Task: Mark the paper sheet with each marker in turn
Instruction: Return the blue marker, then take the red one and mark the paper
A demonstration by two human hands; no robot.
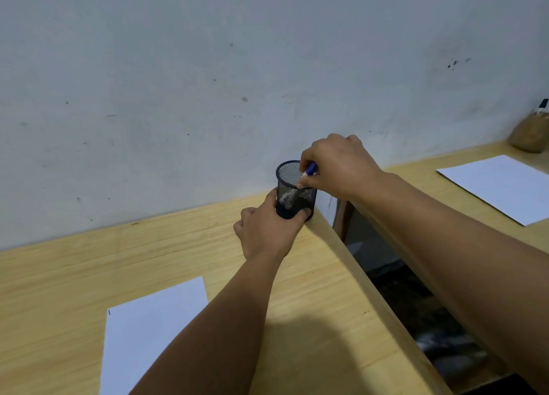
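A black mesh pen cup [288, 177] stands at the far right corner of the wooden desk [184, 246], against the wall. My left hand [267, 231] wraps around the cup's base. My right hand [335, 166] hovers over the cup's rim, pinching a marker with a blue cap [310, 168] that points down into the cup. Through the mesh, other markers show dimly inside. A white paper sheet [154, 335] lies on the desk near me, at the lower left, with a small blue mark at its top left corner.
A gap [416, 305] with dark floor separates this desk from a second wooden desk [445, 169] at the right. That desk bears another white sheet [499, 186] and a brown holder [528, 136] with a marker at the far right. A pale wall runs behind.
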